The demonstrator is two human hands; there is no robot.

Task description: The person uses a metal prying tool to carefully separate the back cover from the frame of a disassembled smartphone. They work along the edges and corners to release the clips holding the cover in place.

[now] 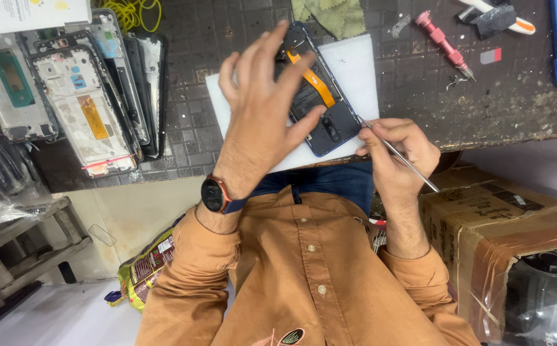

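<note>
1. Opened phone (314,96): it lies back-up, cover off, on a white foam pad (358,67) at the near edge of the dark workbench (515,109), right in front of the person.
2. Handling, as I judge it: light, stiff and flat, but fragile with its insides bare. The orange ribbon cable (315,78) across the middle is soft and would tear easily. It is best held by the dark blue side frame, never by the cable or boards.
3. Left hand (262,109), the one with the wrist watch (214,193): fingers spread loose above the phone, gripping nothing, with the thumb tip resting at its lower edge.
4. Right hand (397,150): pinched around a thin metal probe (401,158), whose tip touches the phone's near corner.
5. Count: one opened phone, one foam pad, one probe, one pink screwdriver (442,41), and one cardboard box (502,218).
6. Bare phone frames (80,109) are stacked at the left: at least four, though the overlap hides the exact number.
</note>
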